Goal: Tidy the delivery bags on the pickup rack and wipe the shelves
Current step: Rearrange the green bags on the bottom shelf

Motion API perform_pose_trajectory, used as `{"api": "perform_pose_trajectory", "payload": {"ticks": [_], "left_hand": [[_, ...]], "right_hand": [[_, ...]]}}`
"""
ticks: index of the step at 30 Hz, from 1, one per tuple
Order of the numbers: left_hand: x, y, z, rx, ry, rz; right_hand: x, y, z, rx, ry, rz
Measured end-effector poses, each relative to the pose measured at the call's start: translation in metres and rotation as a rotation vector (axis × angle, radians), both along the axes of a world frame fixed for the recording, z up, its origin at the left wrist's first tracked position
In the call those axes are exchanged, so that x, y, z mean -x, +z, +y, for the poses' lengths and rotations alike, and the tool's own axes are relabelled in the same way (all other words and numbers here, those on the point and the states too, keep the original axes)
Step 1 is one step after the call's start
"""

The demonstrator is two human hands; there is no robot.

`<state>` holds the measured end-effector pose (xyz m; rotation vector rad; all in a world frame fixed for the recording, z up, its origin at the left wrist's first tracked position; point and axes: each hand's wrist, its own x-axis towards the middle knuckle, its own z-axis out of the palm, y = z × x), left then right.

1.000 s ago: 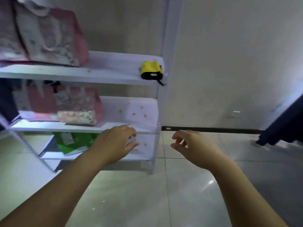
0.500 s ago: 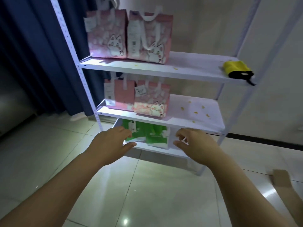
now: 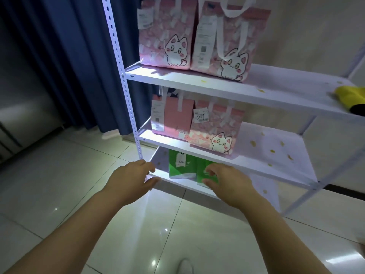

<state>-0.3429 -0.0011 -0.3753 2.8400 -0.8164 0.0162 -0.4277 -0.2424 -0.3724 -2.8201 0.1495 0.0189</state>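
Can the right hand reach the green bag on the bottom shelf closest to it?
Probably yes. The right hand hovers just in front of that green bag, fingers loosely curled and empty, nothing between them. The middle shelf overhead leaves the front open.

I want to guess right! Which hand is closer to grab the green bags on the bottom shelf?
Probably the right hand: it hovers in front of the green bags. The left hand is off by the rack's post.

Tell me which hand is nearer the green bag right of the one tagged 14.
Right. The right hand is directly in front of that green bag; the left hand is off left, beyond the tagged bag.
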Motion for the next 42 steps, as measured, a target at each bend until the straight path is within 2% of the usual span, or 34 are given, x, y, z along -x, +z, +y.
{"api": "perform_pose_trajectory", "payload": {"ticks": [7, 18, 22, 30, 35, 42], "left_hand": [[-0.103, -0.008, -0.021, -0.011, 0.055, 0.054], [-0.233, -0.057, -0.023, 0.127, 0.143, 0.242], [-0.276, -0.082, -0.022, 0.209, 0.127, 0.312], [-0.367, -0.136, -0.022, 0.198, 0.011, 0.343], [-0.420, -0.167, -0.036, 0.244, 0.026, 0.373], [-0.451, -0.193, -0.052, 0.310, 0.057, 0.471]], "right_hand": [[-0.107, -0.012, -0.017, -0.059, -0.040, 0.042], [-0.232, -0.041, -0.022, -0.099, -0.157, 0.076], [-0.269, -0.060, -0.013, -0.123, -0.217, 0.099], [-0.344, -0.091, 0.002, -0.119, -0.339, 0.106], [-0.377, -0.110, -0.001, -0.108, -0.491, 0.118], [-0.396, -0.130, 0.000, -0.157, -0.647, 0.178]]}}
